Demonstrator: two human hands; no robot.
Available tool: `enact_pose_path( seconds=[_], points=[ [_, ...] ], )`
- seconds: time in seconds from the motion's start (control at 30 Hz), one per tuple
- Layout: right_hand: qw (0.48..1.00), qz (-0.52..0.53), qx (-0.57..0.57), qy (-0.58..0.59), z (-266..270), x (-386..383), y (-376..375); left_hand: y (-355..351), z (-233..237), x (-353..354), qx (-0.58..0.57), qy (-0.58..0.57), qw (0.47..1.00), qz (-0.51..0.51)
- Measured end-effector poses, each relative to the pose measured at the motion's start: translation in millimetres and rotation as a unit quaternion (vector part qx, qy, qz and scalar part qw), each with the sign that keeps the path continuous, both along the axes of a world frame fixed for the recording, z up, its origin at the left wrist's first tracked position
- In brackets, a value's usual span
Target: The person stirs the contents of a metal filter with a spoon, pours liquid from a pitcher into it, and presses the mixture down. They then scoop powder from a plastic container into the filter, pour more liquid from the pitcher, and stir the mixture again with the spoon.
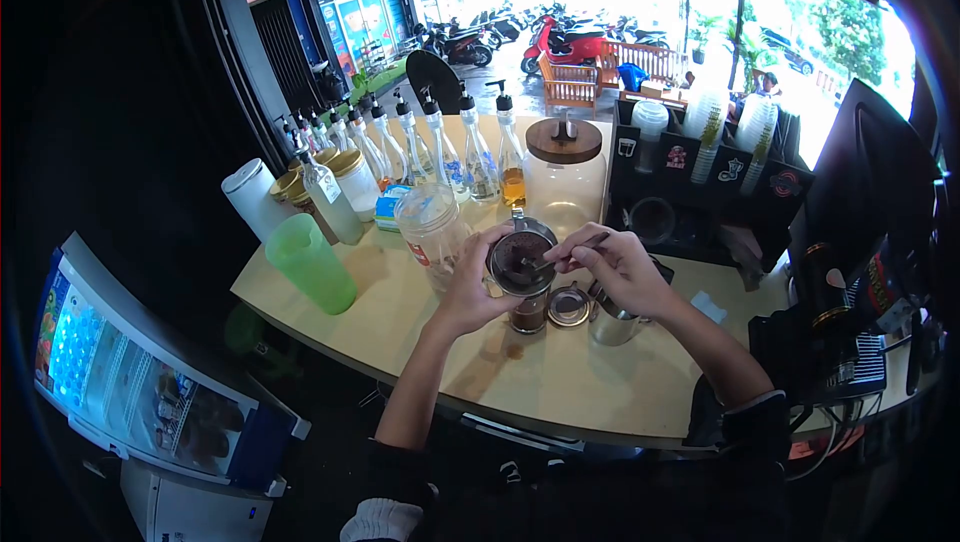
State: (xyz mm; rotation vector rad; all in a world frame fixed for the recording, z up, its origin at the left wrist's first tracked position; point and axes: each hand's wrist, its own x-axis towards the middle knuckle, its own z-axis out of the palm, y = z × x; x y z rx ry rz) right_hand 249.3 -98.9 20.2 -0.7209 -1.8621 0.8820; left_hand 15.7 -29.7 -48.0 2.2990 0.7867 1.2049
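My left hand (472, 287) is wrapped round the side of a round metal strainer cup (523, 258), which holds something dark and wet. Between the fingers of my right hand (622, 270) is the handle of a spoon (546, 265), its tip down in the dark contents. Beneath the cup stands a small glass (528, 316) with brown liquid. A round metal lid (570, 305) lies just right of the glass, and a metal pitcher (613, 324) stands under my right hand.
A green cup (312, 264) and a clear plastic jar (432, 227) are on the left. Pump bottles (431, 147) line the back beside a wooden-lidded jar (565, 172). A black cup rack (700, 172) stands back right; a machine (850, 322) is at the right.
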Motion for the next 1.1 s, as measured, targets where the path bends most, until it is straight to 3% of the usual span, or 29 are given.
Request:
enact_pose_path(
  seconds=[0.33, 0.4, 0.53, 0.6, 0.73, 0.8, 1.1],
  points=[
    [0.993, -0.017, 0.014, 0.114, -6, -10, 2, -5, 1, 2, 0.026, -0.011, 1.000, 0.005],
    [0.998, -0.018, -0.027, 0.050, -3, -7, 1, -6, 2, 3, 0.028, -0.013, 0.999, 0.009],
    [0.996, -0.027, -0.015, 0.088, 8, -4, 1, -9, 5, 1, 0.039, 0.000, 0.999, 0.024],
    [1.000, 0.009, -0.009, 0.000, 9, -1, 3, -10, 6, 1, 0.042, 0.005, 0.999, 0.031],
    [1.000, -0.009, -0.003, 0.027, 18, 0, 4, -13, 8, 4, 0.038, 0.008, 0.998, 0.042],
    [0.998, 0.012, 0.018, -0.053, 20, 3, 6, -13, 8, 3, 0.040, 0.008, 0.998, 0.043],
    [0.997, 0.004, 0.034, -0.066, 29, -2, 4, -16, 9, 5, 0.046, 0.025, 0.998, 0.046]
  ],
)
